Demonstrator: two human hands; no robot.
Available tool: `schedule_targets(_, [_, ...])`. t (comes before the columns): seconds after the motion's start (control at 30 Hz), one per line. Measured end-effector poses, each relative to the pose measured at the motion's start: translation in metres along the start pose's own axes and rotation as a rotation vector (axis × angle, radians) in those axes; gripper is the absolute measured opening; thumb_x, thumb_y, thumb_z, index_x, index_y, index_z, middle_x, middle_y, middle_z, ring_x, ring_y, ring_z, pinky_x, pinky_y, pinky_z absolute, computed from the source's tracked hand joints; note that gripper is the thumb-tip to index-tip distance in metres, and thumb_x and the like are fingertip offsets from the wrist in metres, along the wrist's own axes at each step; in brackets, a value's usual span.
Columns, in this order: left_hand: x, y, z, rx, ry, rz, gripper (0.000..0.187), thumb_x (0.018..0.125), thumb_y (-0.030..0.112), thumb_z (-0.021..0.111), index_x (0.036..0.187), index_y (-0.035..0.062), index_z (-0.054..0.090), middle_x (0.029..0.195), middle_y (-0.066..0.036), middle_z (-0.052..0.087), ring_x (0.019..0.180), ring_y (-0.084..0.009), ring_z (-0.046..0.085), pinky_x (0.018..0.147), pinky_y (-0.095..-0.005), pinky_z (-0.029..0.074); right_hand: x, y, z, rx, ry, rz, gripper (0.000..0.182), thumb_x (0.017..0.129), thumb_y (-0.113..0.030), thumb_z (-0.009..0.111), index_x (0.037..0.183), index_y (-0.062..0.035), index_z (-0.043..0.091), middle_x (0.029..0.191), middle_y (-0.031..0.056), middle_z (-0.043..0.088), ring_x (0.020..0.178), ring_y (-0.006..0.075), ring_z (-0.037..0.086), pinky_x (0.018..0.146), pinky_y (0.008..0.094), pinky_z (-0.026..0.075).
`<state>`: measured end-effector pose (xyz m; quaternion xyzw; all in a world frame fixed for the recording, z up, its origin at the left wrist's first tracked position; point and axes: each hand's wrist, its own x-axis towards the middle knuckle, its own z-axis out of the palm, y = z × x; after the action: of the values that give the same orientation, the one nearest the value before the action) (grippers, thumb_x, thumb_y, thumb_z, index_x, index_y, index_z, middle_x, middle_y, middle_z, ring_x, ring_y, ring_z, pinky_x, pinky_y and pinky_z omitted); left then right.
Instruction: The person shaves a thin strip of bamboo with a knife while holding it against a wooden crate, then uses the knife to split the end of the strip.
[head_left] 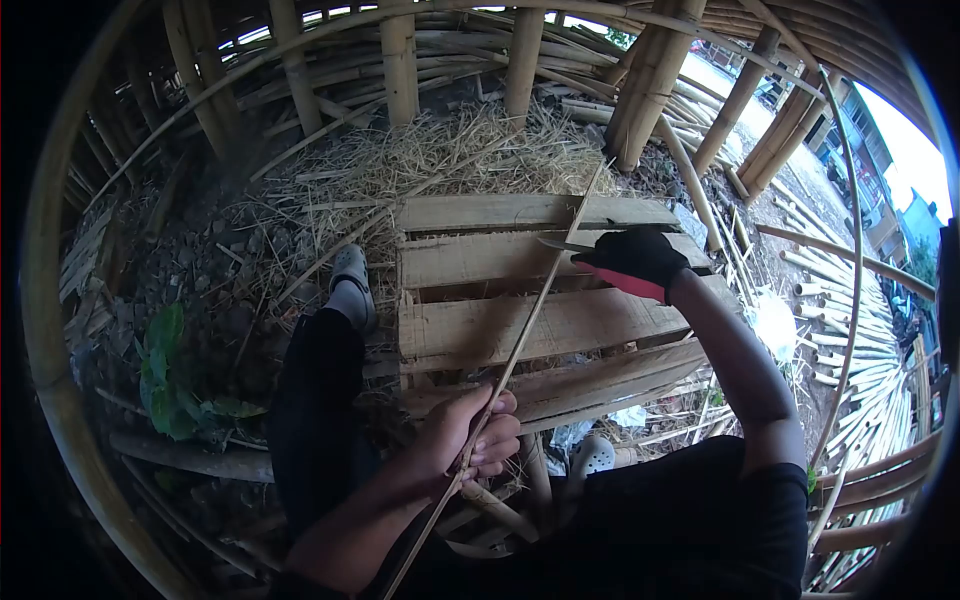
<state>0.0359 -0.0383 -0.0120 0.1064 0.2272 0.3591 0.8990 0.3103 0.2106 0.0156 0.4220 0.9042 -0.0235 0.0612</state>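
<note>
My bare left hand (472, 436) is closed round a long thin bamboo strip (527, 331), which slants from the lower middle up across a wooden slatted platform (480, 330). In my right hand (638, 262), which wears a black and pink glove, is a knife (566, 245). Its blade points left and crosses the strip in this view, over the platform's upper slats. The knife's handle is hidden inside the gloved fist. The strip's lower end runs past my left forearm to the bottom of the view.
Straw shavings (440, 160) are heaped behind the platform. Upright bamboo posts (400, 70) stand beyond it, with stacked poles behind. Many cut bamboo poles (870, 370) lie at the right. My left foot in a clog (352, 275) rests on stony ground beside a green leaf (165, 370).
</note>
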Motion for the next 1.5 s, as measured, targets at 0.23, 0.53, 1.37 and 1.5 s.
schedule_targets(0.23, [0.000,0.000,-0.001,0.024,0.004,0.000,0.031,0.105,0.041,0.030,0.089,0.0162,0.040,0.056,0.003,0.032,0.046,-0.0067,0.031,0.033,-0.0200,0.024,-0.012,-0.037,0.009,0.004,0.485,-0.400,0.027,0.093,-0.040,0.061,0.096,-0.0133,0.066,0.086,0.0096,0.068,0.077,0.0296,0.067,0.071,0.0414,0.054])
schedule_targets(0.53, [-0.002,0.001,0.008,0.096,0.040,0.005,0.032,0.106,0.042,0.029,0.089,0.0169,0.040,0.056,0.005,0.032,0.046,-0.0051,0.031,0.035,-0.0187,0.022,-0.005,-0.025,-0.001,-0.273,0.268,-0.209,0.036,0.098,-0.048,0.047,0.109,-0.0221,0.070,0.096,0.0010,0.070,0.083,0.0229,0.068,0.068,0.0372,0.055])
schedule_targets(1.37, [0.005,0.001,0.004,0.042,0.032,0.012,0.031,0.106,0.044,0.033,0.090,0.0181,0.040,0.057,0.005,0.031,0.046,-0.0054,0.031,0.033,-0.0189,0.024,0.056,0.046,0.007,-0.308,0.207,0.157,0.059,0.095,-0.066,0.037,0.094,-0.0157,0.069,0.095,0.0058,0.072,0.083,0.0270,0.069,0.072,0.0407,0.054])
schedule_targets(1.5, [0.008,0.001,0.004,0.053,0.043,0.018,0.031,0.106,0.043,0.033,0.090,0.0182,0.040,0.057,0.006,0.031,0.047,-0.0047,0.030,0.033,-0.0185,0.023,0.061,0.051,0.011,-0.264,0.223,0.183,0.058,0.096,-0.064,0.037,0.098,-0.0154,0.069,0.095,0.0058,0.072,0.085,0.0274,0.070,0.073,0.0415,0.053])
